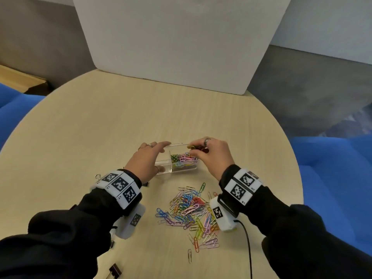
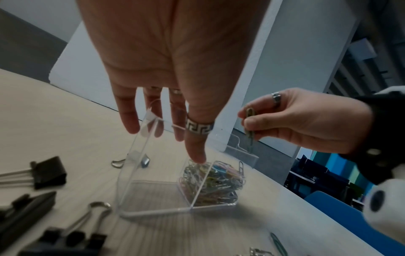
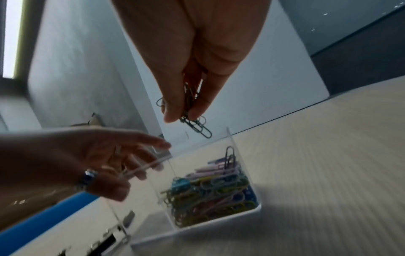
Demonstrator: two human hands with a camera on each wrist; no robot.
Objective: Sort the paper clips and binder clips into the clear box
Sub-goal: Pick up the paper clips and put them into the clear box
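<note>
The clear box [image 1: 163, 171] stands mid-table with two compartments. Its right one holds several coloured paper clips [image 1: 184, 161]; the left one is bare. My left hand [image 1: 161, 156] spans the left compartment and holds the box [image 2: 151, 195], thumb on the near wall and fingers at the far wall. Above the right compartment, my right hand [image 1: 192, 151] pinches a small bunch of paper clips [image 1: 196, 148]. In the right wrist view that bunch [image 3: 200, 129] hangs from my fingertips [image 3: 171, 117] just over the box rim [image 3: 228, 131], above the clips inside [image 3: 214, 194].
A loose pile of coloured paper clips [image 1: 191, 210] lies on the round wooden table [image 1: 100, 127] near me. Black binder clips lie to the left [image 2: 48, 173] and at the front edge [image 1: 114, 270]. A white board [image 1: 177, 41] stands at the back. A black cable [image 1: 248, 248] trails from my right wrist.
</note>
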